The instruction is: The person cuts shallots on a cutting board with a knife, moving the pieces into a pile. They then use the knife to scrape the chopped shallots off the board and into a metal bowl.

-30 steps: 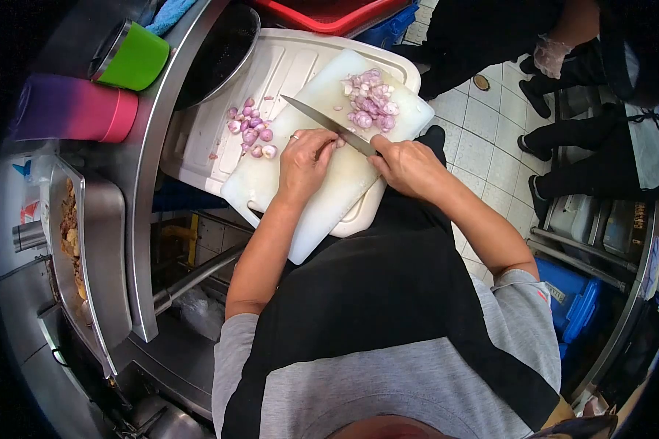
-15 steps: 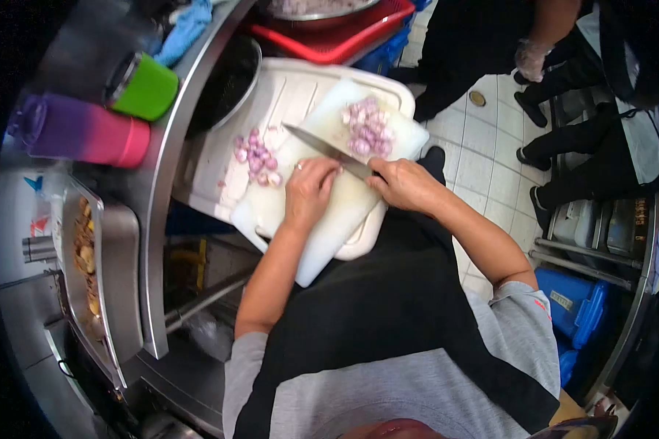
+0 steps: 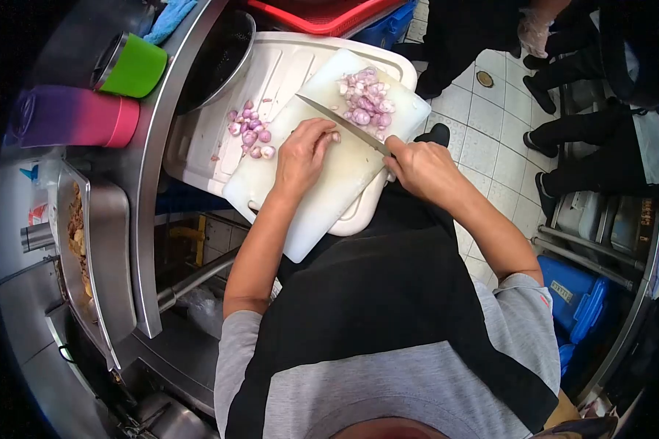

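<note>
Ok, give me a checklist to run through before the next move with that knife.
1. Knife in the right hand: ok, gripped at the handle.
2. Small piece within the left hand's reach: ok, at its fingertips.
3. Left hand clear of the blade: cannot tell; its fingers are close beside it.
4. Cutting board fully on the pale plastic base: not ok, near end overhangs.
5. Chopped pile apart from the shallot group: ok.
</note>
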The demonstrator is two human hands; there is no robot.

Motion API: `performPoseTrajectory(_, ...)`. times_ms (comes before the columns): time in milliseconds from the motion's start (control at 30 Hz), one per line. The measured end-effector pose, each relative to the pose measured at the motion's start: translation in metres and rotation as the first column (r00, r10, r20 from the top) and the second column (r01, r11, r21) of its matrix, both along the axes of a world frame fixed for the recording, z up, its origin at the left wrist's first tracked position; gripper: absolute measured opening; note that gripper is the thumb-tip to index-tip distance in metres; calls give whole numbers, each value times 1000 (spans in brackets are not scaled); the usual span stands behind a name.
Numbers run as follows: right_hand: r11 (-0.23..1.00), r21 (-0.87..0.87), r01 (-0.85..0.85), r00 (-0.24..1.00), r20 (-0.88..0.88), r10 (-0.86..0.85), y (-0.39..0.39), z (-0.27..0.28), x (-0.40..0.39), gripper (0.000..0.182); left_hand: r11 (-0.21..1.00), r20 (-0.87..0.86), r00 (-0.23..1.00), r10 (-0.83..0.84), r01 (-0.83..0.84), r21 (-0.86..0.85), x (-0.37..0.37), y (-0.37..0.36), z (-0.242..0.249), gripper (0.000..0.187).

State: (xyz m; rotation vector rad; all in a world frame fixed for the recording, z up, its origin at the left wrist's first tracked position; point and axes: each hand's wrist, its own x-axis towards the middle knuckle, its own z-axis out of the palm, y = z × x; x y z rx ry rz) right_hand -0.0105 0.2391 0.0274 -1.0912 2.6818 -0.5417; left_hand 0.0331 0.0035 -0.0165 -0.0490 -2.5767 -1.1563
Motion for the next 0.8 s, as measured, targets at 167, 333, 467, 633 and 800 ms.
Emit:
performPoseTrajectory(167,1000,-24,-20,998,-66,18,-1,1,3,20,979,-136,988,-76,48,-200,4,-2,-4,17)
performPoseTrajectory(333,997,-50,-60,995,-83,55,4,17,18,20,956,-160,981,-107,57,-288,4,-3,-6,20)
performPoseTrajectory(467,996,-56,-67,992,-108,61,-7,-4,15,20,958,-206,972,-112,50,-282,3,-3,-10,20)
performPoseTrajectory(633,995,-40,-93,989,-119,88,-16,-4,4,15,955,-247,963,-105,28,-295,5,-1,-9,19)
performPoseTrajectory(800,993,-50,-107,988,-119,100,-1,23,16,12,953,-247,965,-86,7,-303,5,-2,-12,19)
